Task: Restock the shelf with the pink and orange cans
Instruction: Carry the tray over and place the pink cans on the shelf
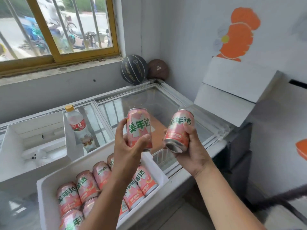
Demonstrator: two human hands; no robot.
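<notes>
My left hand (128, 146) grips a pink and orange can (138, 127) with green characters, held upright above the foam box. My right hand (191, 146) grips a second can (179, 130) of the same kind, tilted so its silver bottom faces me. Both cans hover over the glass lid of the chest freezer (166, 97). Below my forearms, a white foam box (48, 193) holds several more pink cans (86, 183) lying on their sides. No shelf is clearly in view.
A plastic bottle (77, 125) with a yellow cap stands on the freezer lid beside an open white foam box (33, 141). Two basketballs (134, 69) sit in the back corner. White cartons (232, 90) stack at the right against the wall.
</notes>
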